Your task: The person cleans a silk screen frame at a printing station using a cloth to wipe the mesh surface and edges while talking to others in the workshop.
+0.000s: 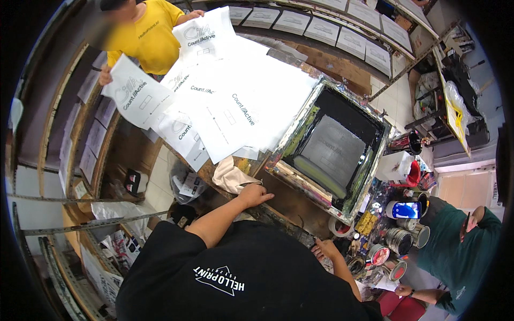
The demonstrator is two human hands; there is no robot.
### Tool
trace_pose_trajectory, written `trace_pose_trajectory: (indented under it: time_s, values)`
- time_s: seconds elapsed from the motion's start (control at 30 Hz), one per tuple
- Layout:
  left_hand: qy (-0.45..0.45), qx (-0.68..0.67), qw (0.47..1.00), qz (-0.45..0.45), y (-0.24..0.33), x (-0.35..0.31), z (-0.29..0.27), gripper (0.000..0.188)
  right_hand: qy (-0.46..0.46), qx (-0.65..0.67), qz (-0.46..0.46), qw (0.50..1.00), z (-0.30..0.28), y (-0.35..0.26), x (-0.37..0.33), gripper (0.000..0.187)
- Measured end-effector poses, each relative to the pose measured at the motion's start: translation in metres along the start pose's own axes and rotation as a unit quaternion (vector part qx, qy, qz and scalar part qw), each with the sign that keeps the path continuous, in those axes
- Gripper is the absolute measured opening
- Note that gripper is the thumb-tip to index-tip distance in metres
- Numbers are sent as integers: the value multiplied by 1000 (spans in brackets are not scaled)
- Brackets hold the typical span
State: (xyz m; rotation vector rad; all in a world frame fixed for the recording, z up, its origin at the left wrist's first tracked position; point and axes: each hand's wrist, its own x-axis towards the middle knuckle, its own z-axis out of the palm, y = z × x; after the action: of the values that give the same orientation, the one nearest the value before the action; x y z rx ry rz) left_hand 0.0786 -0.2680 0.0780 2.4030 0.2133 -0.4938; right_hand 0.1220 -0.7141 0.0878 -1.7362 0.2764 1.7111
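My left hand (pixel 256 196) lies on the near edge of the wooden worktable (pixel 292 218), beside a crumpled beige cloth (pixel 233 175). Its fingers look loosely stretched and seem to hold nothing. Farther right along that edge, my right hand (pixel 325 249) has its fingers bent round the table's rim. Ahead of both hands stands a framed printing screen (pixel 334 147), its mesh grey in the middle and smeared with black ink around. Large printed white sheets (pixel 249 101) overlap on the table's far left side.
Across the table, a person in yellow (pixel 155 32) holds two printed sheets. Ink cans (pixel 399 241) and a lit phone (pixel 407 209) crowd the right side. A person in green (pixel 455 241) stands there. Racks (pixel 300 24) with sheets line the back; shelves (pixel 80 123) stand left.
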Motion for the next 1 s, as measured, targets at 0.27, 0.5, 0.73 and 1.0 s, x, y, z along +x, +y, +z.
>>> trace_pose_trajectory:
  time_s: [0.27, 0.5, 0.73, 1.0]
  values:
    - [22, -32, 999, -16, 2, -9, 1, 52, -5, -3, 40, 999, -5, 4, 8, 75]
    - [5, -34, 999, -29, 7, -9, -6, 52, 12, 16, 43, 999, -2, 1, 7, 76]
    - [16, -46, 999, -12, 6, -12, -6, 51, 13, 17, 46, 999, -3, 3, 13, 74]
    - [491, -129, 819, -268, -91, -11, -117, 49, 39, 16, 30, 999, 5, 2, 1, 71]
